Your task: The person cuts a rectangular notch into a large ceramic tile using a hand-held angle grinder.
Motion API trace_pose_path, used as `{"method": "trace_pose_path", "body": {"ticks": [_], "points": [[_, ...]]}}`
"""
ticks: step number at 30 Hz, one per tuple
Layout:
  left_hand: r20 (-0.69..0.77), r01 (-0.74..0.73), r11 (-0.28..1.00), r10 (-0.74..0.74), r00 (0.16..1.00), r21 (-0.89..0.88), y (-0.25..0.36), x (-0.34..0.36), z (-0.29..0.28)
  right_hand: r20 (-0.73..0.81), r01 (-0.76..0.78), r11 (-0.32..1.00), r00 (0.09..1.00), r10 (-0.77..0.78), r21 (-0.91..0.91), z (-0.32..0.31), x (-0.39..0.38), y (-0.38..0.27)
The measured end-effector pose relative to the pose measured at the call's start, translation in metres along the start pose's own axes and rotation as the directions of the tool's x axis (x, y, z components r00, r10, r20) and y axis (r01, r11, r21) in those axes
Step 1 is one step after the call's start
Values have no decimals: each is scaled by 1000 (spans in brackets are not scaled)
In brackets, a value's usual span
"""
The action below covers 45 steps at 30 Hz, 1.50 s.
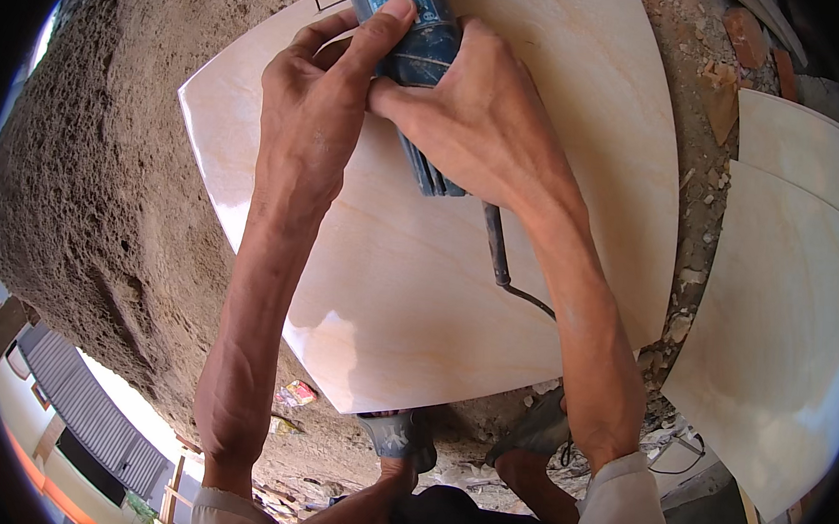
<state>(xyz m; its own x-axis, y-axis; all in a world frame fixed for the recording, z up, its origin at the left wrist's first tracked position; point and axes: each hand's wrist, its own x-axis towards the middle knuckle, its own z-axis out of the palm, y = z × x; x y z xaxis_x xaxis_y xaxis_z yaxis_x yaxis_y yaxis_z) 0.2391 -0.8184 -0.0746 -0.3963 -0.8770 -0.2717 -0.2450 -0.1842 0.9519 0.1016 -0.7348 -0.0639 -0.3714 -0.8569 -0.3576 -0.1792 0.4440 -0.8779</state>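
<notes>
Both hands (318, 112) (487, 108) on power tool (428, 46), open tile (613, 168) rightward to edge

2 bare, slender forearms (272, 291) raised forward, hands close together.
Bare left hand (315, 116): thumb (381, 34) extended, fingers (320, 33) bent. Bare right hand (482, 107): back up, thumb pointing left, fingers mostly hidden.

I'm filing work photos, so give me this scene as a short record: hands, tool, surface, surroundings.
Left hand: thumb on the dusty blue handheld power tool; fingers partly hidden
Right hand: wrapped around the same tool
Trailing: thin black cord below the right wrist; its join to the tool hidden
Under the tool: large glossy cream slab with faint tan veining
To the right: more flat cream slabs
To the left: rough brown earth
Past the slab's near edge: two dark grey shoes
</notes>
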Motion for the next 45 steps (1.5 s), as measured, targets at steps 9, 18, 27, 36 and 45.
{"method": "trace_pose_path", "body": {"ticks": [9, 18, 27, 36, 45], "points": [[11, 5, 1000, -5, 1000, 4, 4, 0, 1, -65, 13, 999, 998, -16, -46, 2, -2, 3], [22, -3, 1000, 3, 1000, -9, 4, -1, 2, -83, 18, 999, 996, -21, -35, 4, -2, 4], [27, -9, 1000, 9, 1000, 2, 3, 0, 1, -44, -13, 1000, 999, 12, -23, 0, -3, 0], [24, -14, 1000, 14, 1000, 11, 2, -3, 3, -64, -11, 999, 998, 9, -32, 1, -4, 2], [15, -23, 1000, 23, 1000, 19, 2, -2, 4, -60, -5, 1000, 998, 3, -29, 1, -5, 4]]}}
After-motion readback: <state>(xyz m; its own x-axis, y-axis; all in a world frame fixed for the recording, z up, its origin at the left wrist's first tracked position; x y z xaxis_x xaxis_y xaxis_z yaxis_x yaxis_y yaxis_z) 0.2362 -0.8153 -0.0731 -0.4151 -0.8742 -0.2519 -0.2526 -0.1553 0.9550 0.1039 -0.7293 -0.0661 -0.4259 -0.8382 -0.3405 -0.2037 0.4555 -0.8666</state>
